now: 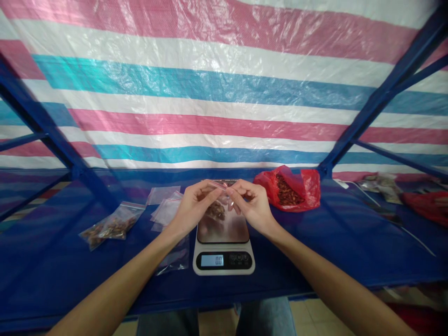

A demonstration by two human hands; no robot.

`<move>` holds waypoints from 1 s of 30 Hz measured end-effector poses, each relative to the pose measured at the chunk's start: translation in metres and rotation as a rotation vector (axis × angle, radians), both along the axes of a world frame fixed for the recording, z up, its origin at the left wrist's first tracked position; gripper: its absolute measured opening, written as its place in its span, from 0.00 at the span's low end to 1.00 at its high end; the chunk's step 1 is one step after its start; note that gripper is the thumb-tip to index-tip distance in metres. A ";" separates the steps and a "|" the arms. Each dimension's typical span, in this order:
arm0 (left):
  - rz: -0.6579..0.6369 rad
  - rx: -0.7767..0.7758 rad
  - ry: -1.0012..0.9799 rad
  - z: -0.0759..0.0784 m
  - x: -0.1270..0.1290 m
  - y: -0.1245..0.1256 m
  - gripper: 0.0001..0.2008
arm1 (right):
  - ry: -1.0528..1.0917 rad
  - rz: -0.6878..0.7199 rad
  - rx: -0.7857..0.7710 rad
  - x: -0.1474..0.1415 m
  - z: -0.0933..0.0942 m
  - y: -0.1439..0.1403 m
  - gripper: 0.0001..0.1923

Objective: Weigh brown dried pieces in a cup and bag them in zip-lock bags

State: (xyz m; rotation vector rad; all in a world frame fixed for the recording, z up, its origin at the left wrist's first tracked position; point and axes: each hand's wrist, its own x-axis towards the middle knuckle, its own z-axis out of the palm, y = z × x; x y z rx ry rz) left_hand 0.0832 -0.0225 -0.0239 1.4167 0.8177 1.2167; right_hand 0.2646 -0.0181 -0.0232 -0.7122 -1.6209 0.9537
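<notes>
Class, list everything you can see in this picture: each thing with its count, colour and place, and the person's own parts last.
small bag: one, clear with brown pieces inside, held above the scale
kitchen scale: one, white with dark platform, centre of the table
filled bags: at least two, clear with brown contents, far left
empty bags: several, clear, left of the scale
red bag: one, open, brown pieces inside, right of the scale
table: one, blue
tarp: one, pink, white and blue stripes, behind
left hand: pinching the small bag's top
right hand: pinching the small bag's top
</notes>
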 end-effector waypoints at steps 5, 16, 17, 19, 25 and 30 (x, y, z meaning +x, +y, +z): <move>0.176 0.035 -0.061 0.019 -0.025 0.009 0.19 | 0.060 -0.209 0.058 0.012 0.004 0.011 0.20; 0.629 0.088 0.509 0.007 -0.198 0.007 0.36 | -0.755 -0.350 0.234 0.057 -0.001 0.060 0.17; 0.577 0.069 0.570 -0.003 -0.205 0.005 0.36 | -0.814 -0.339 0.236 0.057 -0.001 0.059 0.17; 0.556 0.108 0.761 -0.022 -0.216 0.007 0.38 | -0.872 -0.324 0.220 0.058 -0.001 0.057 0.14; 0.645 0.360 1.064 -0.017 -0.222 0.035 0.31 | -0.971 -0.276 0.160 0.070 0.004 0.056 0.14; 0.611 0.508 0.958 0.012 -0.193 0.059 0.21 | -0.964 -0.308 0.134 0.078 0.002 0.060 0.15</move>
